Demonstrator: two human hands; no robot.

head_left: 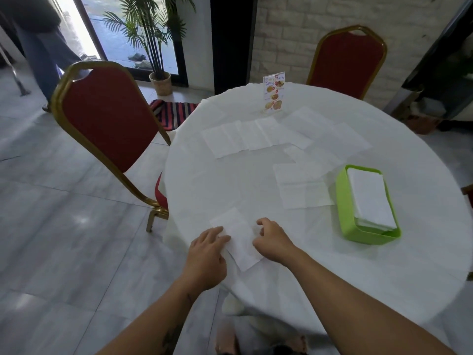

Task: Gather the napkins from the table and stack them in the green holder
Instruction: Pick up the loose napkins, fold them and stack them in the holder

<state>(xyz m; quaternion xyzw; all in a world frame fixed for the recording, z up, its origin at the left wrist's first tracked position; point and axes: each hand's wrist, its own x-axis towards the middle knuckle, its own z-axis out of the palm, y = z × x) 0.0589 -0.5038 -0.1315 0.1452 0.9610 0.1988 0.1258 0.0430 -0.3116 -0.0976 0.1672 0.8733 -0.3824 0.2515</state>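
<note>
A folded white napkin [239,239] lies near the front edge of the round white table [204,180]. My left hand [207,254] rests flat on its left side, fingers spread. My right hand [272,239] touches its right edge with fingers curled. Several more white napkins [230,138] lie flat across the middle and back of the table, one [302,190] just left of the holder. The green holder [344,201] stands at the right and holds a stack of white napkins [371,198].
A menu stand [273,94] is upright at the back of the table. Red chairs with gold frames stand at the left [107,116] and at the back right [348,62]. A person's legs [48,55] are at far left, by a potted palm [160,83].
</note>
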